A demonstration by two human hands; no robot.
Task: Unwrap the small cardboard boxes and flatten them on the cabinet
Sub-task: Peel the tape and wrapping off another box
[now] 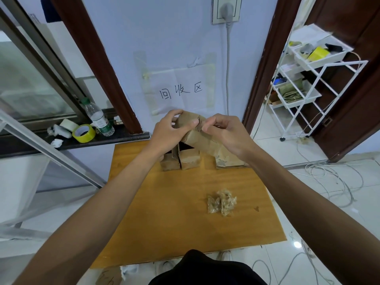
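I hold a small brown cardboard box (200, 138) in the air above the far edge of the wooden cabinet top (176, 204). My left hand (167, 132) grips its left end, thumb on top. My right hand (225, 133) holds the right side, and its fingertips pinch something at the box's top seam, too small to tell whether it is tape. Below, two more small boxes (181, 159) stand side by side with their tops open. A flattened piece of cardboard (228, 161) lies at the far right, partly hidden by my right wrist.
A crumpled wad of clear tape (222, 201) lies right of centre on the cabinet. On the window ledge at left stand a yellow tape roll (83, 133) and a plastic bottle (99, 117). A white wire trolley (304, 83) and loose cables (333, 177) are to the right.
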